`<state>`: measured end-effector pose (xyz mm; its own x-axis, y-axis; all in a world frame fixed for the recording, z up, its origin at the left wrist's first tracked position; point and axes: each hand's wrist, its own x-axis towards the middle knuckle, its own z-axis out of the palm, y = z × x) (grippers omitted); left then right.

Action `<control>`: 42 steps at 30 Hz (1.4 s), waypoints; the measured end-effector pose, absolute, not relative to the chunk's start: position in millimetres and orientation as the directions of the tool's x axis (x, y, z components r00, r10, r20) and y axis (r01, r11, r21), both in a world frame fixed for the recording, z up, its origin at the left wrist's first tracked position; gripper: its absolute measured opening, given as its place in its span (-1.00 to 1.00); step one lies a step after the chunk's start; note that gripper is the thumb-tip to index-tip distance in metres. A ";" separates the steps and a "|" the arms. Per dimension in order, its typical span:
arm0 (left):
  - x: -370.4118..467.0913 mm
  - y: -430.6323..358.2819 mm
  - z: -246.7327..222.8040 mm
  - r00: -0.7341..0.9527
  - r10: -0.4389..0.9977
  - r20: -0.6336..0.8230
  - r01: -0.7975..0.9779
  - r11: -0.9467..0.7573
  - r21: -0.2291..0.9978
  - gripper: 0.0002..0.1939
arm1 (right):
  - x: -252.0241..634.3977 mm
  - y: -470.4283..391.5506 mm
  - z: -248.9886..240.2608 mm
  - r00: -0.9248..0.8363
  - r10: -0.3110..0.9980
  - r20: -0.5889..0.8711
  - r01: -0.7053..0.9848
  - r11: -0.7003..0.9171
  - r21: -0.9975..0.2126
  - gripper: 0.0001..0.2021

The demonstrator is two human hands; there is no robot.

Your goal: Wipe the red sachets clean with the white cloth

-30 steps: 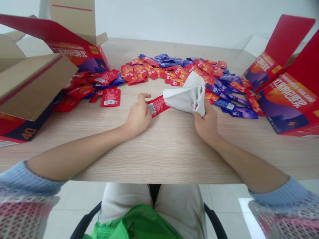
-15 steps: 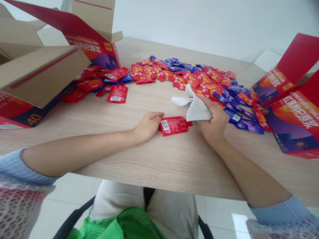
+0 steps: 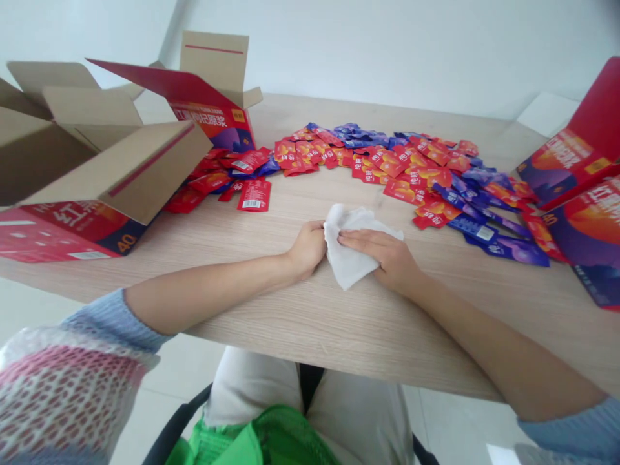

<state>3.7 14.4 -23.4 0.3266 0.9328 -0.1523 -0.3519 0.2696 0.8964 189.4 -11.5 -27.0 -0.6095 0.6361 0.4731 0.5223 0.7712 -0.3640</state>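
Note:
A white cloth is spread over the spot in front of me and hides the red sachet beneath it. My right hand presses on the cloth with its fingers laid along the top and its thumb at the near edge. At the cloth's left edge, my left hand is closed, its fingertips partly covered; it had the sachet's left end half a second earlier. Beyond both hands lies a curved pile of red sachets and blue sachets on the wooden table.
On the left stand an open carton with raised flaps and a second open carton behind it. More red cartons are at the right edge. Some red sachets lie beside the left cartons. A green bag or cloth rests on my lap.
My right hand has brought the cloth down and left over the red sachet, covering it. A red sachet now shows on the near side of the pile, where that hand was. The view has shifted left.

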 end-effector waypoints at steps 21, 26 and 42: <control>0.7 12.7 -10.0 0.342 0.892 -0.295 -0.166 0.367 0.915 -0.52 | 229.3 16.1 -28.7 -0.598 0.678 0.428 0.389 0.712 -0.584 -0.61; 3.2 9.3 -8.3 0.265 0.917 -0.298 -0.213 0.357 0.909 -0.33 | 243.3 28.4 -30.2 -0.531 0.758 0.378 0.569 0.650 -0.504 -0.38; 3.7 16.0 -16.5 0.269 0.929 -0.253 -0.280 0.327 0.903 -0.59 | 184.7 -3.2 -21.5 -0.640 0.644 0.419 0.510 0.764 -0.395 -0.32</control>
